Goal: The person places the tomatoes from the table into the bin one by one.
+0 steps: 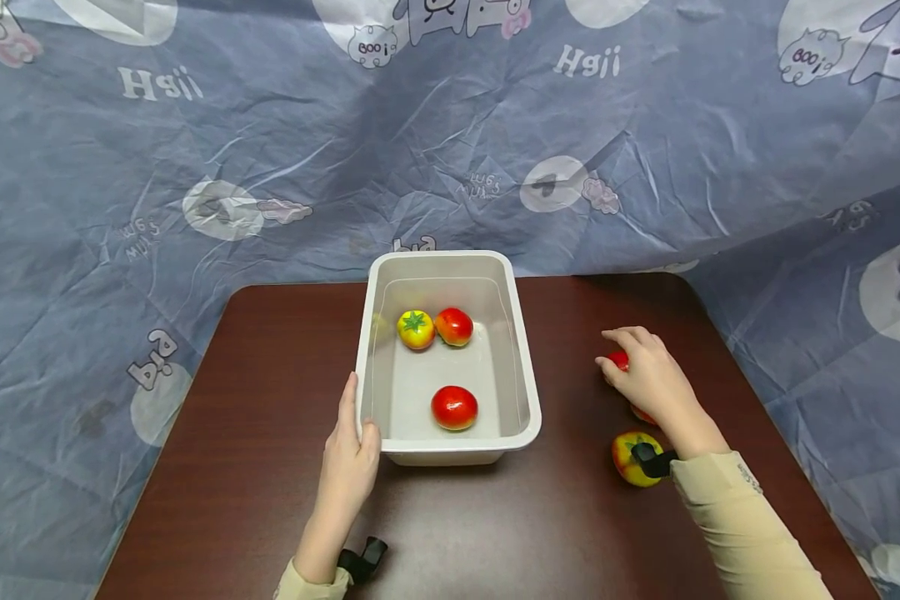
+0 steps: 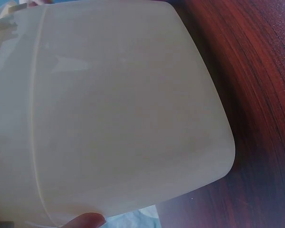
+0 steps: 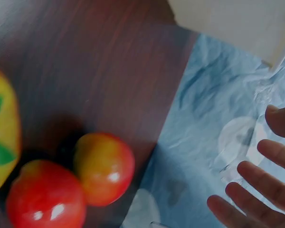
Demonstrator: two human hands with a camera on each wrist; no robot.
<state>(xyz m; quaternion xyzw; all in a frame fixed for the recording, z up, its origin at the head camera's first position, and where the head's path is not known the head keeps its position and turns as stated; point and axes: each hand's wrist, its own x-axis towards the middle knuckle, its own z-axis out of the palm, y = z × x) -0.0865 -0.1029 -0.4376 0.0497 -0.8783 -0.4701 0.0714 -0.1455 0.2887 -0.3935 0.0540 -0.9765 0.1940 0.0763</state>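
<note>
A light grey bin (image 1: 525,392) holds three red and yellow tomatoes: a yellow one with a green top (image 1: 416,330), a red one beside it (image 1: 454,326) and another nearer the front (image 1: 454,407). My left hand (image 1: 348,467) grips the bin's near left corner; in the left wrist view a fingertip (image 2: 88,221) shows below the bin wall (image 2: 123,109). Right of the bin, my right hand (image 1: 656,379) hovers over a red tomato (image 1: 618,360), its fingers spread and holding nothing in the right wrist view (image 3: 263,185). Two red tomatoes (image 3: 46,197) (image 3: 104,168) touch or nearly touch there.
A yellow-red tomato with a green top (image 1: 630,471) lies under my right wrist strap (image 1: 651,460). The brown table (image 1: 285,367) has rounded far corners, and a blue patterned cloth (image 1: 270,142) hangs behind it. A second black strap (image 1: 362,560) is at my left wrist.
</note>
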